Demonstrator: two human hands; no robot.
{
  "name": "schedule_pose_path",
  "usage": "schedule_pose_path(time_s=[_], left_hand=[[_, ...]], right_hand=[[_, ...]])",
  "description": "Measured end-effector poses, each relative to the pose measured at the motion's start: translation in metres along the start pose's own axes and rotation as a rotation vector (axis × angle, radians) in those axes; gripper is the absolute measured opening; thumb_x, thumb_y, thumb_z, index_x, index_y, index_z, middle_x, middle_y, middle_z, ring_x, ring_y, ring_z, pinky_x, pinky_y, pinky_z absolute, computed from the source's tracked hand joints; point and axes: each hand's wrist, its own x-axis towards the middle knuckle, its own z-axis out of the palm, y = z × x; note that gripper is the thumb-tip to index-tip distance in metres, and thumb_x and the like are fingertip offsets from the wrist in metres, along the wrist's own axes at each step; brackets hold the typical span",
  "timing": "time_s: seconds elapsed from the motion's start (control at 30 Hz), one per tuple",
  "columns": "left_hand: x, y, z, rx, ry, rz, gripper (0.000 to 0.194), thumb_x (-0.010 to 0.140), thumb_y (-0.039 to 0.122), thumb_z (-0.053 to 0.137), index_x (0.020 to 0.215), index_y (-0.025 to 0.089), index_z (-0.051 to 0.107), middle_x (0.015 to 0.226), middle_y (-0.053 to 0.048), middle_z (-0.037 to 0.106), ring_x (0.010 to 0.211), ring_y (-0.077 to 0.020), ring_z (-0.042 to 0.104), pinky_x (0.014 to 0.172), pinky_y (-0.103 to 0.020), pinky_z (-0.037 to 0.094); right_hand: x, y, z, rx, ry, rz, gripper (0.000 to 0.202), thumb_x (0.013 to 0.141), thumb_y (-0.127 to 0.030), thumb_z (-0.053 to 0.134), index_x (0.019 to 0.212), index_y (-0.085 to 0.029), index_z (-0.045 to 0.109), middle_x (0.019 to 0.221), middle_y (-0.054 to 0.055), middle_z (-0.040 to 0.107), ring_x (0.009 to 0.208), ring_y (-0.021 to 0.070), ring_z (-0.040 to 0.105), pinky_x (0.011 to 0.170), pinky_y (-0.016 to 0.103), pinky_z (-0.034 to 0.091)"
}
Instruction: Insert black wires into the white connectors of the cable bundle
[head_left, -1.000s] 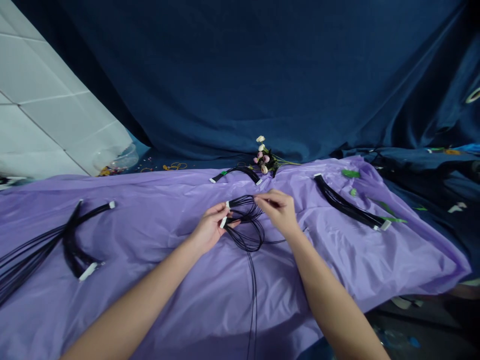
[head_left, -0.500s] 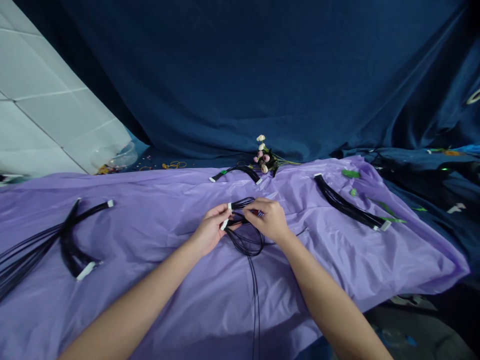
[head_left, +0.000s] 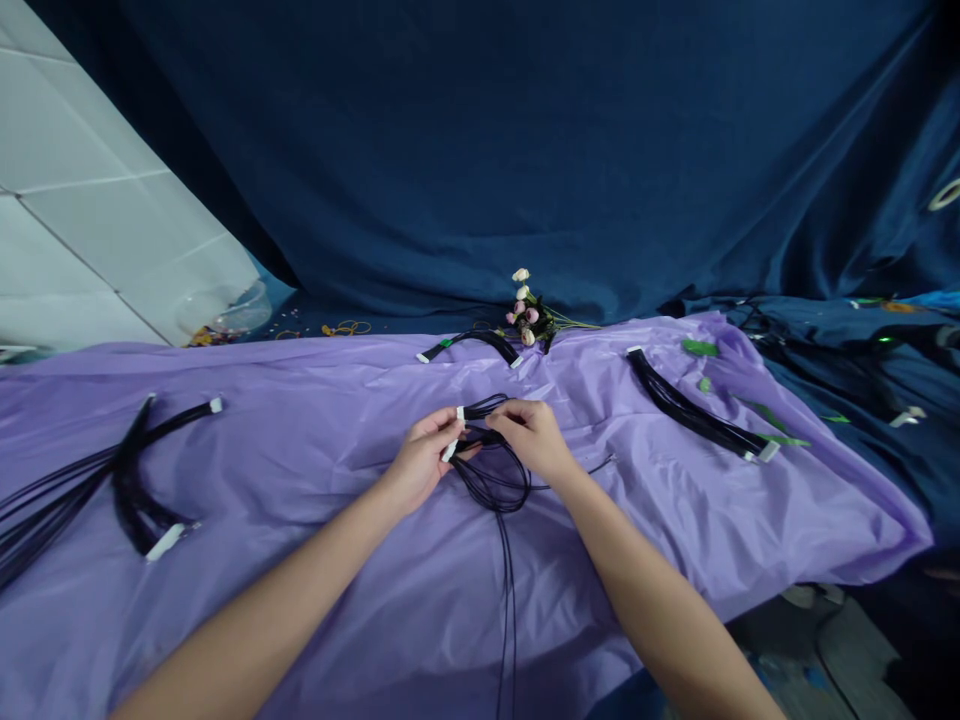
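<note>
My left hand (head_left: 424, 455) is closed on the white connectors (head_left: 451, 447) at the end of a black wire harness (head_left: 491, 490). The harness wires loop between my two hands above the purple cloth. My right hand (head_left: 529, 435) pinches at the black wires just right of the connectors, its fingertips pressed together. Two long wires trail from the loops down toward me, and another sticks out to the right under my right wrist. Which wire the right fingertips hold is too small to make out.
Purple cloth (head_left: 360, 600) covers the surface. Black cable bundles with white ends lie on the left (head_left: 135, 490), at the back (head_left: 480, 338) and on the right (head_left: 697, 410). Artificial flowers (head_left: 525, 310) lie at the back edge, before a dark blue curtain (head_left: 480, 150).
My hands and the harness keep nearly the same place. The right fingers have shifted slightly along the wires. The view has moved a little.
</note>
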Motion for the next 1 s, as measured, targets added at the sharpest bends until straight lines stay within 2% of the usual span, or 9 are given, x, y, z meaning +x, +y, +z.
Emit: schedule_pose_path(time_s=[0.13, 0.27, 0.57, 0.87, 1.0], left_hand=[[-0.001, -0.001, 0.001, 0.014, 0.001, 0.009, 0.015, 0.073, 0.013, 0.066, 0.088, 0.012, 0.065, 0.08, -0.006, 0.067, 0.067, -0.0138, 0.064, 0.064, -0.024, 0.053], [-0.001, -0.001, 0.001, 0.013, 0.004, 0.005, 0.017, 0.073, 0.013, 0.067, 0.089, 0.012, 0.065, 0.084, -0.008, 0.068, 0.071, -0.0155, 0.065, 0.064, -0.025, 0.053], [0.0, -0.001, 0.001, 0.022, 0.001, -0.029, 0.009, 0.077, 0.01, 0.06, 0.085, 0.011, 0.063, 0.081, -0.008, 0.067, 0.067, -0.0141, 0.064, 0.063, -0.026, 0.054], [0.0, 0.0, -0.001, -0.001, 0.017, -0.053, 0.008, 0.077, 0.008, 0.06, 0.083, 0.012, 0.064, 0.08, -0.005, 0.062, 0.07, -0.011, 0.059, 0.072, -0.03, 0.056], [0.0, -0.001, -0.003, 0.012, 0.012, -0.056, 0.008, 0.078, 0.009, 0.06, 0.083, 0.013, 0.064, 0.081, -0.005, 0.059, 0.073, -0.0113, 0.057, 0.068, -0.029, 0.057]], right_hand=[[0.0, 0.001, 0.002, 0.058, -0.027, 0.023, 0.022, 0.078, -0.031, 0.055, 0.063, -0.016, 0.062, 0.057, -0.003, 0.052, 0.056, 0.0101, 0.044, 0.055, 0.022, 0.033], [0.0, 0.001, 0.003, 0.075, -0.042, 0.033, 0.023, 0.078, -0.031, 0.054, 0.063, -0.016, 0.062, 0.058, -0.003, 0.05, 0.056, 0.01, 0.043, 0.056, 0.022, 0.034], [-0.002, -0.003, 0.002, -0.006, -0.024, 0.021, 0.023, 0.08, -0.031, 0.053, 0.065, -0.016, 0.062, 0.059, -0.001, 0.055, 0.057, 0.0105, 0.047, 0.055, 0.022, 0.033], [-0.004, -0.011, -0.003, -0.164, -0.001, -0.051, 0.018, 0.08, -0.026, 0.054, 0.068, -0.02, 0.066, 0.067, 0.0, 0.065, 0.06, 0.0117, 0.053, 0.058, 0.023, 0.034], [-0.003, -0.013, -0.003, -0.207, 0.002, -0.08, 0.019, 0.081, -0.026, 0.055, 0.067, -0.02, 0.067, 0.067, 0.0, 0.065, 0.059, 0.0113, 0.053, 0.057, 0.024, 0.033]])
